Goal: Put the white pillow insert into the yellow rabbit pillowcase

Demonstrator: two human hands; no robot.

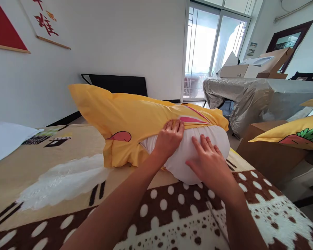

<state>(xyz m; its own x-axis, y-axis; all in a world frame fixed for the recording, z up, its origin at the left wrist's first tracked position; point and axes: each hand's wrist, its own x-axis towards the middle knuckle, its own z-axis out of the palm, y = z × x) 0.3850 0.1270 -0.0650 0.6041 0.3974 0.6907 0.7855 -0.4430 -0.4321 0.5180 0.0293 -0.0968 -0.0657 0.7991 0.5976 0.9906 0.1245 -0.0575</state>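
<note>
Now, open right hand [212, 160] is touching rounded white cloth pillow [181, 154]. Left hand [169, 137], grip unclear, should be steadying yellow printed-fabric pillowcase [141, 113].

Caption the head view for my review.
Left hand at edge of yellow pillowcase, right hand on white pillow partly inside it.

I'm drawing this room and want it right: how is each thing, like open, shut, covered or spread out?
White pillow: partly covered, one end sticking out
Yellow pillowcase: partway over the pillow
Left hand: laid at the pillowcase's edge
Right hand: open, fingers spread over the pillow
Patterned blanket: spread out
Silvery sheet: draped
White box: looks open
Glass door: can't tell if fully shut
</note>
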